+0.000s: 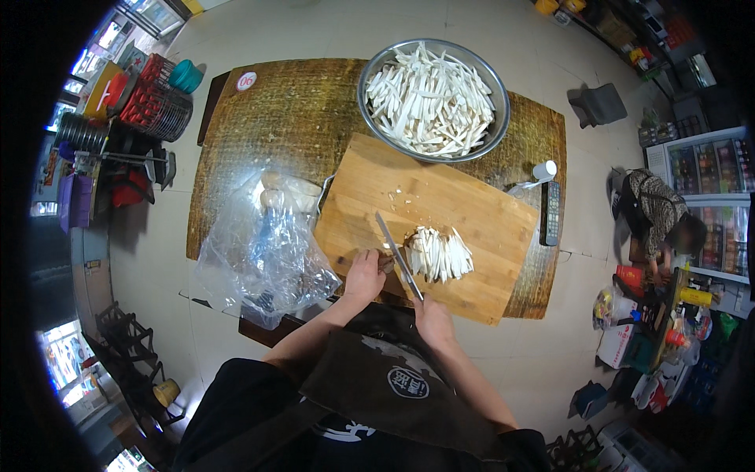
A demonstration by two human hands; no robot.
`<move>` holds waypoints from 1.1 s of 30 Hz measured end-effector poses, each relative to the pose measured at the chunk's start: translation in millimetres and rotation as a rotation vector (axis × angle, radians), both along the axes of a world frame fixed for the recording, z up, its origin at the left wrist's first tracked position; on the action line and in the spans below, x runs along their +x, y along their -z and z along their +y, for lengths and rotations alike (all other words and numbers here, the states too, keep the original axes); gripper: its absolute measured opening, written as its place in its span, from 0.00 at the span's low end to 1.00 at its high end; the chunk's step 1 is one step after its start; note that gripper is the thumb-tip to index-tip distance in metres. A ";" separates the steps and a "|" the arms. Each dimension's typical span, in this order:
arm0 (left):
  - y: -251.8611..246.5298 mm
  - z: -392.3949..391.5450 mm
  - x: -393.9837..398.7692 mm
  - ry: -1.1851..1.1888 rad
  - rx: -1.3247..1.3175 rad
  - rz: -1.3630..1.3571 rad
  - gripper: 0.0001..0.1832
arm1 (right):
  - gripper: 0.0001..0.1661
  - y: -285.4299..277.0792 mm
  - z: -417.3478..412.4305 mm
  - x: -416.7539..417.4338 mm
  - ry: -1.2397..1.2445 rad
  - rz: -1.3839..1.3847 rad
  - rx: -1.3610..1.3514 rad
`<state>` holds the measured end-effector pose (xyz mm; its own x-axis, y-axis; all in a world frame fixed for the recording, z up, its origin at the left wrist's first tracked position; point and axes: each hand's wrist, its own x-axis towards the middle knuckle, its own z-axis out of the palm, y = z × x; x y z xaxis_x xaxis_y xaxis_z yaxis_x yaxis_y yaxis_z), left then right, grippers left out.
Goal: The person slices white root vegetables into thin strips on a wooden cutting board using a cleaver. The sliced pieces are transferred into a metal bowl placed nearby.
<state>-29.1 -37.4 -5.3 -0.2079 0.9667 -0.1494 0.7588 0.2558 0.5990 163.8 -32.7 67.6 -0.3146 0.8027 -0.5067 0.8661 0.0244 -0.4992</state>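
Note:
My right hand [435, 321] grips the handle of a kitchen knife [399, 255], its blade slanting up and left across the wooden cutting board [371, 177]. Left of the blade, my left hand [364, 277] has its fingers curled around a brownish mushroom piece [386, 262], mostly hidden by the fingers. A heap of thin white mushroom strips [439, 253] lies just right of the blade. Small crumbs dot the board above it. Beyond the board, a steel bowl [503, 121] is heaped with similar strips [430, 100].
A clear plastic bag [265, 259] with whole pale mushrooms [289, 192] lies left of the board on the table [283, 112]. On the right are a white cup [544, 170] and a remote control [550, 213]. A person [660, 206] bends beside a cluttered shelf at far right.

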 end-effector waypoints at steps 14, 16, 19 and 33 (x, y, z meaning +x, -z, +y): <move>5.9 -3.4 -17.9 -0.060 0.102 -0.009 0.18 | 0.20 10.0 17.1 13.1 -0.122 0.020 0.029; 7.6 -5.2 -19.4 -0.106 0.105 -0.079 0.17 | 0.20 11.2 20.8 14.1 -0.147 0.005 -0.005; 15.3 -3.4 -20.8 -0.153 0.018 -0.262 0.15 | 0.20 10.8 19.9 16.3 -0.041 0.002 0.034; 6.8 -0.5 -8.3 0.003 0.213 -0.050 0.15 | 0.20 -10.7 5.8 -2.1 -0.152 -0.037 0.036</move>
<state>-37.4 -37.9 -12.1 -0.2022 0.9782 0.0482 0.7277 0.1172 0.6758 161.8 -26.9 78.3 -0.4153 0.7653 -0.4917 0.8690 0.1739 -0.4633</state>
